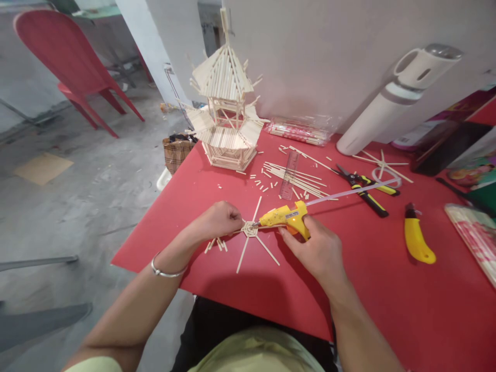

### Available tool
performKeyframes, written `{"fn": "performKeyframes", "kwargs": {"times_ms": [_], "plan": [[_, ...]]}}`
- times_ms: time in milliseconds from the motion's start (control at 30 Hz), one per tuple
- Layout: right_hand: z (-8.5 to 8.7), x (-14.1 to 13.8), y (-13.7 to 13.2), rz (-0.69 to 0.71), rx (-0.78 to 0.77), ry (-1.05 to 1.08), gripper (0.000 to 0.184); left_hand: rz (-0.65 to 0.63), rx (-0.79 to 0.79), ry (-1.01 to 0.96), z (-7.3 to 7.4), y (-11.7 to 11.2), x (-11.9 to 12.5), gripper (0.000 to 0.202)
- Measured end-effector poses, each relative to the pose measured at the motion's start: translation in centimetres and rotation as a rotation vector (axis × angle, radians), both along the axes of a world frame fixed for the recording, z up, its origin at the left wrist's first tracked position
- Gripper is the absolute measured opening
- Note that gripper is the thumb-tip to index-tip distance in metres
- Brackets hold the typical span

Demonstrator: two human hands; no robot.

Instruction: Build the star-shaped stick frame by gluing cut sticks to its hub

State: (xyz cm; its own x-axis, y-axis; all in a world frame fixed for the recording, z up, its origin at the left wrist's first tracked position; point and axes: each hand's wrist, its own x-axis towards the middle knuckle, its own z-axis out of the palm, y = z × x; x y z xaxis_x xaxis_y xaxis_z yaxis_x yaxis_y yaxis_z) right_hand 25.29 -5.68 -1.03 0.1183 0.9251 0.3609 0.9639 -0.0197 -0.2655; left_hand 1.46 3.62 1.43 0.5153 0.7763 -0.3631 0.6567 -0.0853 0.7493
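Observation:
My right hand [320, 248] is wrapped around the handle of a yellow hot glue gun [281, 215], with a long clear glue stick [349, 192] running out of its back. The gun's nozzle points left, over the middle of a small hexagonal web of wooden sticks [250, 233] lying on the table, from which longer sticks spread like spokes. Beside the web's left edge, my left hand [219, 222] has its fingers pinched together; whatever they hold is too small to make out. Several short sticks [222, 245] lie under that wrist.
A stick-built pagoda [228, 137] stands at the back of the red table [372, 310]. Loose sticks [298, 181], a clear ruler [290, 175], pliers [368, 196] and a yellow-handled cutter [418, 240] lie around. A white tumbler [383, 111] leans near the wall.

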Motion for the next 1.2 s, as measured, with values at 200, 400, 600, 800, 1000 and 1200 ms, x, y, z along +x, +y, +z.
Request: {"fn": "performKeyframes", "kwargs": {"times_ms": [200,400,600,800,1000,1200], "plan": [[-0.02,0.01,-0.03,0.000,0.000,-0.003,0.042,-0.004,0.008,0.028,0.10,0.03,0.08,0.024],[0.00,-0.06,-0.04,0.004,0.006,0.000,0.042,-0.008,0.011,0.034,0.02,0.05,0.07,0.023],[0.02,-0.09,-0.02,0.004,-0.004,-0.004,0.042,-0.013,0.007,0.030,0.12,0.01,0.14,0.024],[0.02,-0.06,0.00,0.010,-0.001,0.004,0.041,0.000,-0.009,0.032,0.15,-0.06,0.10,0.022],[-0.01,-0.07,-0.03,0.004,-0.002,0.012,0.042,0.014,0.000,0.029,0.19,0.00,0.18,0.023],[-0.02,-0.03,-0.03,0.003,-0.004,0.005,0.042,0.028,-0.013,0.015,0.32,-0.07,0.25,0.024]]}}
